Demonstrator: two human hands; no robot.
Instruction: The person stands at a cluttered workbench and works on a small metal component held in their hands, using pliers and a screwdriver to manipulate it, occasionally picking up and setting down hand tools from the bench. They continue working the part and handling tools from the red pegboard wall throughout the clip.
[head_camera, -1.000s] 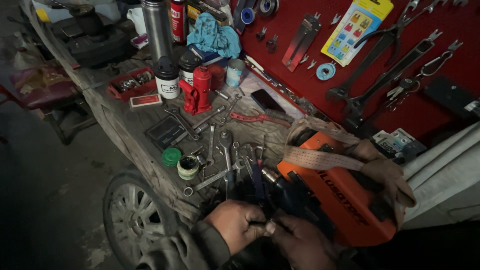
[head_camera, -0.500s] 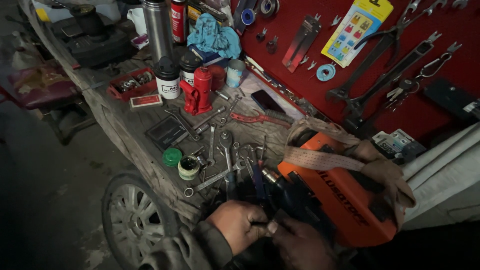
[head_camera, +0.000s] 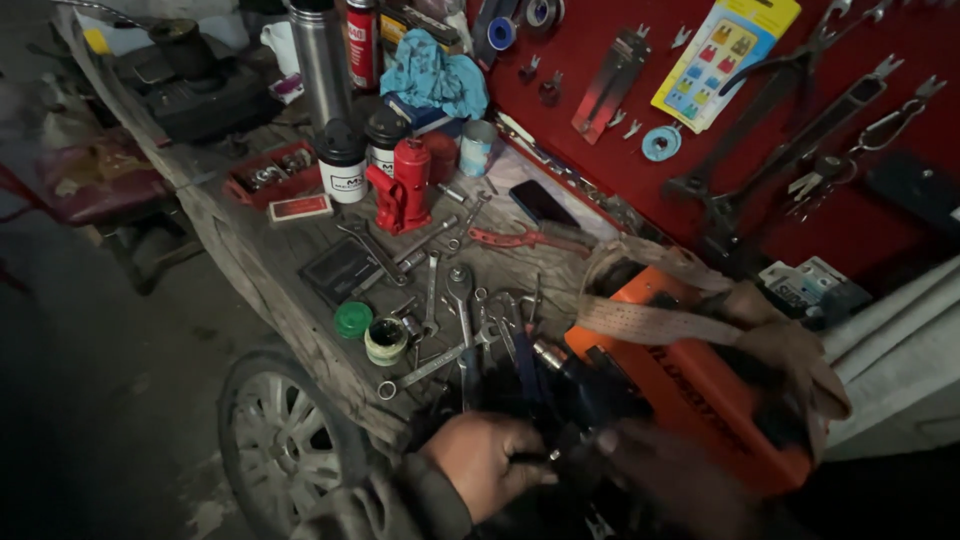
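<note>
At the near edge of the cluttered wooden worktop (head_camera: 250, 260), the left hand (head_camera: 487, 462) and the blurred right hand (head_camera: 665, 478) meet on a small dark part (too dim to tell what), just beside the orange machine (head_camera: 700, 390) with its webbing strap (head_camera: 650, 322). Wrenches (head_camera: 455, 310), a red bottle jack (head_camera: 408, 185) and a green lid (head_camera: 353, 320) lie farther back, and a wheel (head_camera: 275, 440) stands below the edge.

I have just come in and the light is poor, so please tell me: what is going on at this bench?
A person stands at a cluttered wooden workbench with both hands low at its near edge. The left hand grips a small dark part beside the orange machine; what it is cannot be told. The right hand is blurred, close to the same spot. Wrenches, a red bottle jack and a green lid lie untouched on the bench.
</note>
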